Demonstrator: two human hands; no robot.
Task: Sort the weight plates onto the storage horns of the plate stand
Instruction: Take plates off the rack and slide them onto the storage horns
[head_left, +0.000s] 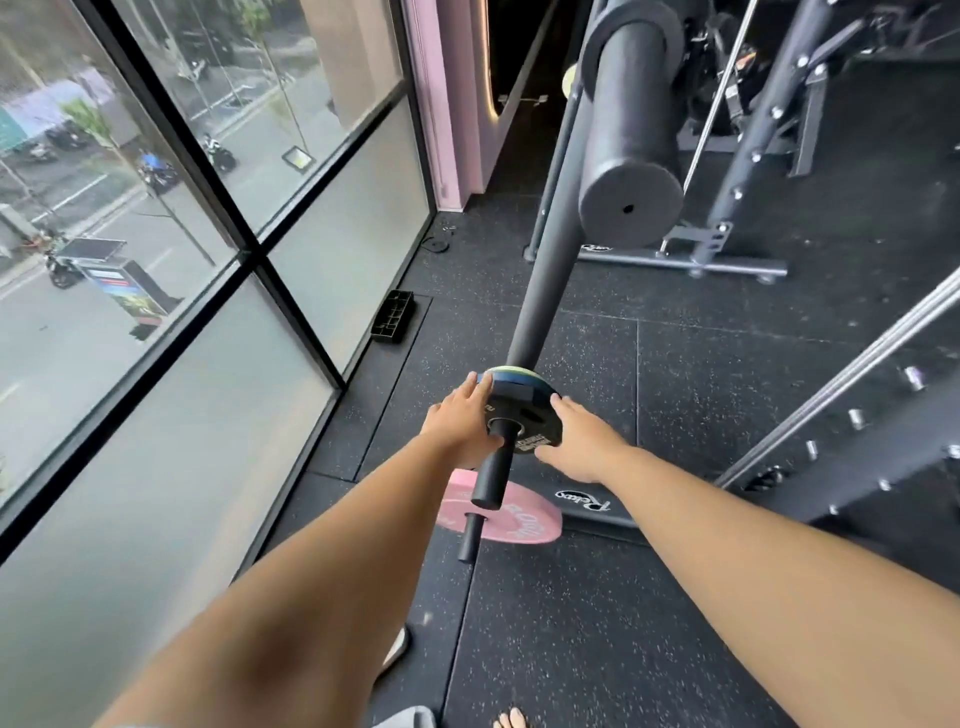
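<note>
A small black weight plate (535, 418) sits on a black storage horn (493, 478) of the plate stand, in front of a thin blue plate (511, 388) and a green plate (511, 371). My left hand (460, 423) grips the stack's left edge, fingers reaching back to the blue plate and thumb on the black plate's face by the hub. On the right rim, my right hand (582, 441) holds the black plate, thumb below. A pink plate (501, 512) hangs on a lower horn (469, 540).
The stand's black upright post (545, 280) rises behind the plates, and a thick padded roller (628, 202) hangs overhead. A large window (156, 260) lines the left. A rack frame (831, 447) stands to the right and a black tray (393, 317) lies on the rubber floor.
</note>
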